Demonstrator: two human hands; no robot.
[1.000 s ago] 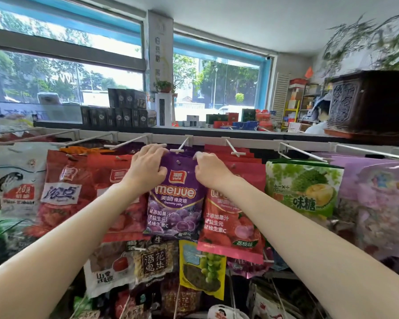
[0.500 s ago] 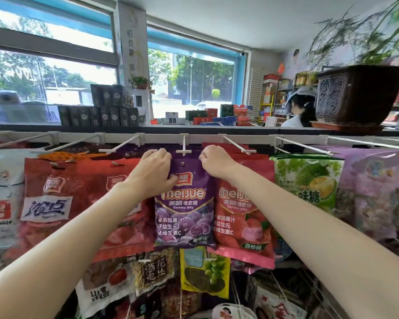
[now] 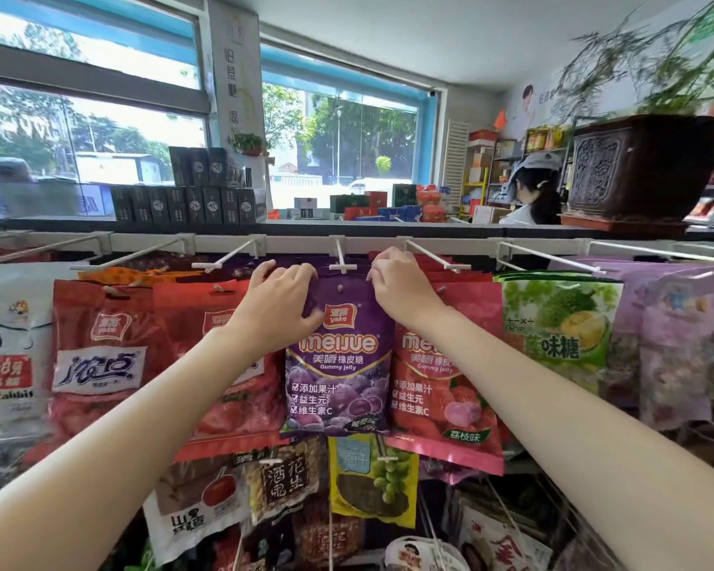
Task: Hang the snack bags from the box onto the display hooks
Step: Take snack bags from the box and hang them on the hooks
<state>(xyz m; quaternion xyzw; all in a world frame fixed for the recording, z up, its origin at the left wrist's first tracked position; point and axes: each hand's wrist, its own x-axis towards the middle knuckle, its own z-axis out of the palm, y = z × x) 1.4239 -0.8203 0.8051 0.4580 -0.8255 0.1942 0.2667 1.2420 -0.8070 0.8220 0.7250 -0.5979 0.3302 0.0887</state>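
Observation:
A purple Meijue gummy bag [image 3: 339, 364] hangs upright in front of the rack's top row. My left hand [image 3: 279, 307] grips its top left corner, and my right hand [image 3: 400, 288] pinches its top right corner. The bag's small hang hole sits just below the T-shaped tip of a white display hook [image 3: 342, 260]. Whether the hole is on the hook I cannot tell. A red Meijue bag [image 3: 446, 397] hangs directly to the right, partly behind the purple one. The box is out of view.
More white hooks [image 3: 437, 257] run along the rail, carrying red bags [image 3: 112, 356] on the left and a green durian candy bag [image 3: 561, 319] on the right. Lower rows hold more snack bags [image 3: 372, 480]. A person in a cap [image 3: 532, 191] sits beyond the counter at the back right.
Both hands have lifted the purple bag upward along the rack toward the middle hook's tip. The camera has turned, so the whole rack sits further right in view.

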